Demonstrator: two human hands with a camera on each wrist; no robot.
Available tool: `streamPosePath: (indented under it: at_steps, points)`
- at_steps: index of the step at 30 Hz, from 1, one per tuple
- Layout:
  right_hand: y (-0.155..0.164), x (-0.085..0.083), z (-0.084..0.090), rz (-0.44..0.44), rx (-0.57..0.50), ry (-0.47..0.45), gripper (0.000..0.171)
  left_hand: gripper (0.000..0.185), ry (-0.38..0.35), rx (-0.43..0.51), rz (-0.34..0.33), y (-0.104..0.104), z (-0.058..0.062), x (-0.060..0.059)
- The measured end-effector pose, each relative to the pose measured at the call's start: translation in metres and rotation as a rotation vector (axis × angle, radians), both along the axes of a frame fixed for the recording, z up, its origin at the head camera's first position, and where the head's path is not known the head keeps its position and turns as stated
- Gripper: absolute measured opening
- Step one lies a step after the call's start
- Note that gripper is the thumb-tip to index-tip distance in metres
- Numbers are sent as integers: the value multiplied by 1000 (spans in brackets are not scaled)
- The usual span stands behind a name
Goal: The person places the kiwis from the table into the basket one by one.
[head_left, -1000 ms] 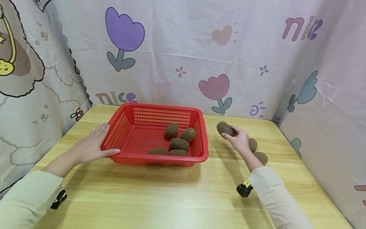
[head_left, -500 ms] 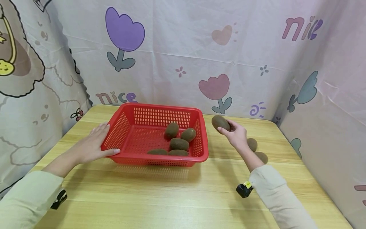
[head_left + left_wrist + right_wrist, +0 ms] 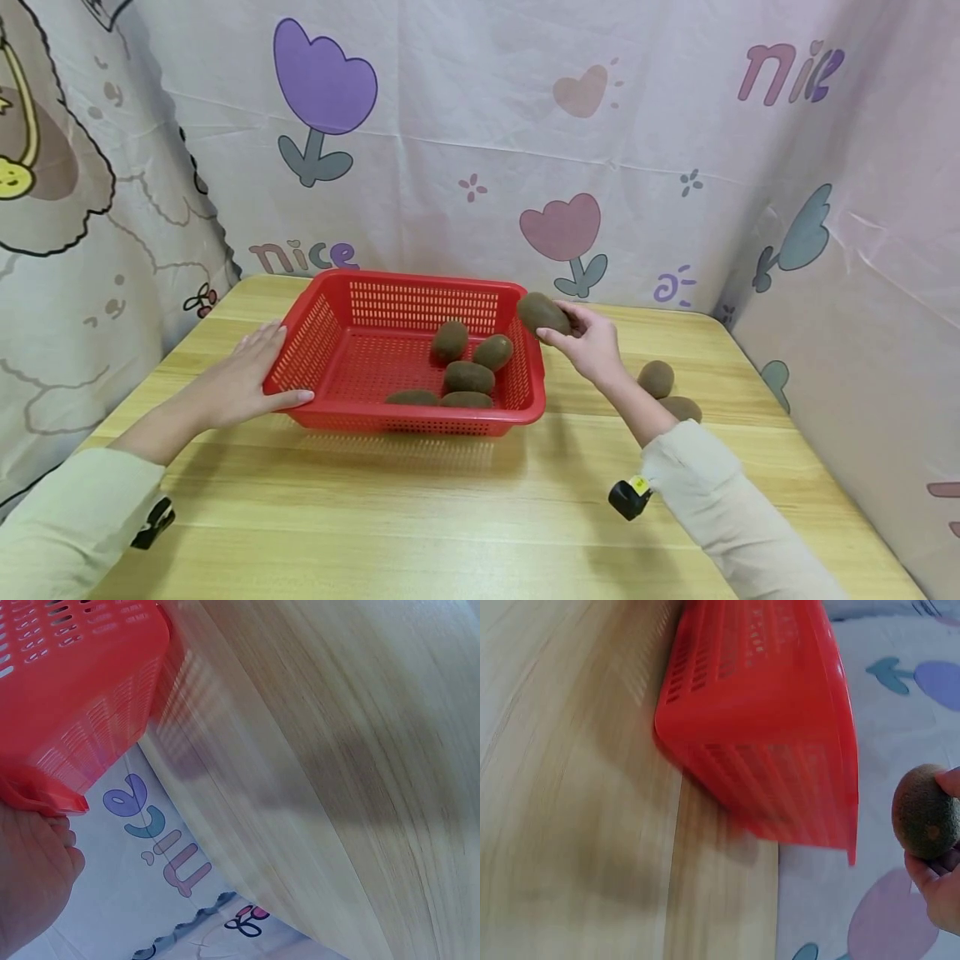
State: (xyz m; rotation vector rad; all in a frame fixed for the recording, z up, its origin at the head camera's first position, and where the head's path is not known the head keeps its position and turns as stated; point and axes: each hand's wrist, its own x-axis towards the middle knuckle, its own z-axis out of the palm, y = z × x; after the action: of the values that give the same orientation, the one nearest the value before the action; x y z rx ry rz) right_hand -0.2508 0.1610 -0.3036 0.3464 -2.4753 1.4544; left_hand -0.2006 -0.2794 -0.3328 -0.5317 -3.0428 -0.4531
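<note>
- Five kiwifruit lie inside the red plastic basket, gathered toward its right half; the two nearest the front are partly hidden by the front rim.
- One more kiwifruit is in the right hand, held by its end between thumb and fingers, most of its brown, fuzzy skin exposed.
- From the head view, that held fruit overlaps the right rear corner of the basket; from the right wrist, a gap shows between fruit and rim, the fruit being off the table.
- The left hand rests at the basket's left front corner, thumb stretched along the front rim, the other fingers against the left side, the spread between them wide.
- Two loose kiwifruit sit close together on the table, just beside the right forearm.
- Both arms wear pale sleeves, and behind the table hangs a printed curtain with tulips, hearts and the word "nice".
</note>
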Motion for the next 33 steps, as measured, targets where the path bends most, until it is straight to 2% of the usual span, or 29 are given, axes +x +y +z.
streamPosePath:
  at_steps: [6,12,18,23,28,33]
  points:
    - [-27,2,3,106,35,22,44,106,-1,5,-3,0,-1,0]
    - [-57,-1,0,226,131,20,46,107,-4,5,0,-1,-1,0]
    - [-87,-5,-4,331,285,-27,45,107,-1,14,2,-1,-2,0]
    - [-112,-8,-16,413,430,-39,45,107,1,22,4,-4,-2,1]
    - [-129,-6,-28,466,498,-74,46,107,3,14,3,-4,-3,-1]
    - [-135,-4,-32,456,497,-92,44,106,7,15,-4,-3,-4,-2]
